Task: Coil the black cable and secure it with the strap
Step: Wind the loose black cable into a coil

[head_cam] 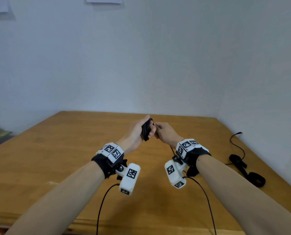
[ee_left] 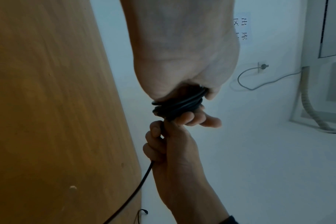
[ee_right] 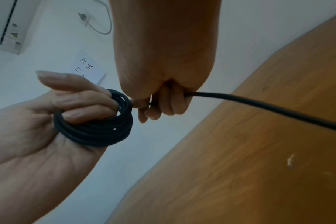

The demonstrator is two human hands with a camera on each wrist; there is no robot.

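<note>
My left hand (head_cam: 145,128) is raised above the wooden table (head_cam: 73,150) and holds a coil of black cable (head_cam: 146,130) wound in several turns around its fingers. In the right wrist view the coil (ee_right: 98,130) wraps the left hand's fingers (ee_right: 82,103). Just right of the coil, my right hand (head_cam: 160,131) grips the free run of cable (ee_right: 259,109) in a fist, touching the coil. In the left wrist view this run of cable (ee_left: 142,181) drops from the right hand (ee_left: 169,144) toward the table. A black strap (head_cam: 243,168) lies on the table at the far right.
A thin black cable with a plug end (head_cam: 239,133) curls near the table's right edge, by the strap; whether it joins the held cable I cannot tell. Wrist-camera leads (head_cam: 102,206) hang over the front edge. A white wall (head_cam: 141,65) stands behind the table.
</note>
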